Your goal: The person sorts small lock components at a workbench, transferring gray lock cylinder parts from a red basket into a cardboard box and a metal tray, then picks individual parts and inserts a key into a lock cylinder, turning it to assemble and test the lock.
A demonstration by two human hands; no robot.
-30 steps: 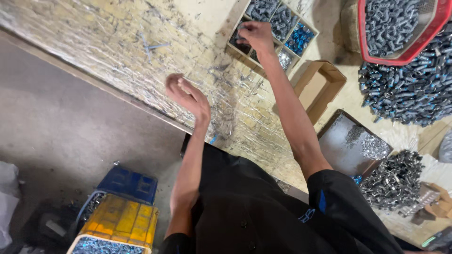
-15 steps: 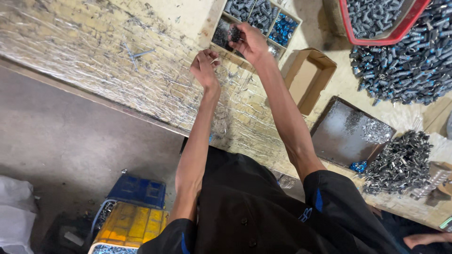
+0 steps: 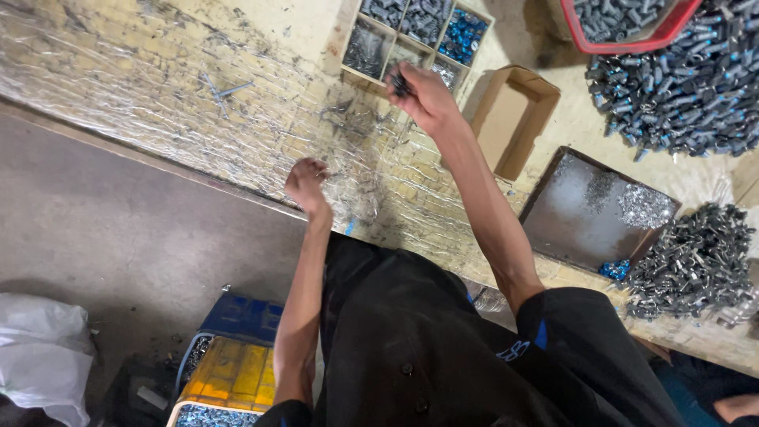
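Moved since the earlier frame: left hand (image 3: pixel 307 180) drawn back from the compartment box (image 3: pixel 417 38) to the near bench edge; right hand (image 3: pixel 423 93) lifted just clear of the box.

Small dark parts (image 3: pixel 399 82): pinched in the right fingers, just below the box's front wall. Left fingers curled loosely, holding nothing visible. Open cardboard box (image 3: pixel 515 117): right of the compartment box. Dark metal tray (image 3: pixel 589 213): further right and nearer. Red bin (image 3: pixel 624 24) and heap of blue-grey parts (image 3: pixel 688 87): far right of the box.

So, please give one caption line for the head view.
Right hand holds small dark parts beside a sorting box; left hand rests on the workbench.
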